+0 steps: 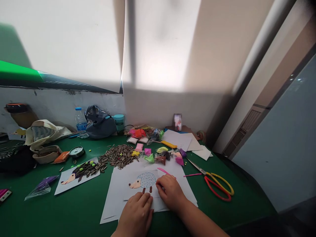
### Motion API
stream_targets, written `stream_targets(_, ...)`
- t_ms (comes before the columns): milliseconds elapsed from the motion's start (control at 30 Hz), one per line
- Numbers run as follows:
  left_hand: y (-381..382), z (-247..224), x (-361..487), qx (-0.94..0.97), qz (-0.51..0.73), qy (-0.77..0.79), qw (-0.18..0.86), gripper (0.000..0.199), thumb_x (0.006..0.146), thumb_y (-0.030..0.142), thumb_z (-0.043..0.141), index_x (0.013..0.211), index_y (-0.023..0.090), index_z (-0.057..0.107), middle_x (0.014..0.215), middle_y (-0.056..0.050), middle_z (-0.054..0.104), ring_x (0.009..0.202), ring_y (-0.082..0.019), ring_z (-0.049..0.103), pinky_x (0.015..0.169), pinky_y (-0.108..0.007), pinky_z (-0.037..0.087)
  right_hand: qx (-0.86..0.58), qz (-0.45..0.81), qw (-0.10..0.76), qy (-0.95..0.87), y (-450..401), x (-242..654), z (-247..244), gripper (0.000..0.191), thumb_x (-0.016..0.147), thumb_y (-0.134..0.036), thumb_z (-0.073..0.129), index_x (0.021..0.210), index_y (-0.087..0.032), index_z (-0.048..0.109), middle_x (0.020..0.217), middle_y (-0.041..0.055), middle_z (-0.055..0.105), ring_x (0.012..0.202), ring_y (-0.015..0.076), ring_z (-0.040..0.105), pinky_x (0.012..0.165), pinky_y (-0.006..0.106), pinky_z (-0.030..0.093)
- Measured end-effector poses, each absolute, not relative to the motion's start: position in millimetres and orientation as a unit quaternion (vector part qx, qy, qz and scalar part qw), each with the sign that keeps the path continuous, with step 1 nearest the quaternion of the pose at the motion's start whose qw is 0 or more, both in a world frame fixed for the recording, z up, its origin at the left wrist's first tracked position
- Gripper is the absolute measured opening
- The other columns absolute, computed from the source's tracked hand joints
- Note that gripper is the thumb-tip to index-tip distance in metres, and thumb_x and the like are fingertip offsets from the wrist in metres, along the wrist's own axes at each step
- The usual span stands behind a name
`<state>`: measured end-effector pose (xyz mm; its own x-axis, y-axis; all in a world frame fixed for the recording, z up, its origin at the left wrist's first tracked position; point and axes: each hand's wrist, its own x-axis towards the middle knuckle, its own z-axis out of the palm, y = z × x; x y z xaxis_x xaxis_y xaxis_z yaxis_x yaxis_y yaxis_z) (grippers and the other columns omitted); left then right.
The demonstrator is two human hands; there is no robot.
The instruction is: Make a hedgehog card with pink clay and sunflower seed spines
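Observation:
A hedgehog picture [147, 181] lies on white paper before me, with a blue-patterned body, a peach clay face [135, 185] and brown clay feet [150, 189]. My left hand [138, 209] rests on the sheet just below the feet, its fingers stretched out. At the right edge of the body, my right hand [171, 191] has its thumb and fingers drawn together; whatever may be between them is hidden. A pink clay tool [163, 171] pokes out behind its knuckles. A thin pink stick [192, 175] lies farther right.
Scissors [207, 174] lie on the green table [81, 210] at right. Behind the paper are a sunflower seed pile [120, 155], bagged clay [161, 159] and a yellow-handled cutter [169, 144]. A second hedgehog card [77, 176] with seeds is at left. Bags and a bottle [80, 123] line the wall.

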<state>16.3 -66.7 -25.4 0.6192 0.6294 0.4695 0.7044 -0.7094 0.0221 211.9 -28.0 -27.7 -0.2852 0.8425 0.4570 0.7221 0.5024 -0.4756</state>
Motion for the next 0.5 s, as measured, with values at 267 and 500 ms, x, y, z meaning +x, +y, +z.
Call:
stream_targets(267, -68.1, -21.1, 17.3, -0.896, -0.226, -0.376, 0.074, 0.028, 0.081, 0.012, 0.061, 0.107, 0.020, 0.062, 0.100, -0.006, 0.069, 0.087, -0.026, 0.062, 0.073, -0.042, 0.057, -0.471, 0.076, 0.353, -0.805, -41.5, 212.4, -27.2, 0.011, 0.088, -0.015, 0.051, 0.085, -0.019, 0.060, 0.080, 0.0028, 0.063, 0.078, 0.0181, 0.053, 0.074, 0.031, 0.034)
stream_targets(500, -68.3, -21.9, 18.4, -0.892, -0.232, -0.379, 0.079, 0.028, 0.080, 0.011, 0.061, 0.106, 0.019, 0.062, 0.099, -0.006, 0.069, 0.087, -0.026, 0.062, 0.074, -0.042, 0.056, -0.453, 0.066, 0.345, -0.819, -53.6, 211.2, -24.0, 0.017, 0.086, -0.015, 0.053, 0.091, -0.023, 0.067, 0.083, 0.0033, 0.063, 0.080, 0.0189, 0.053, 0.075, 0.033, 0.033)
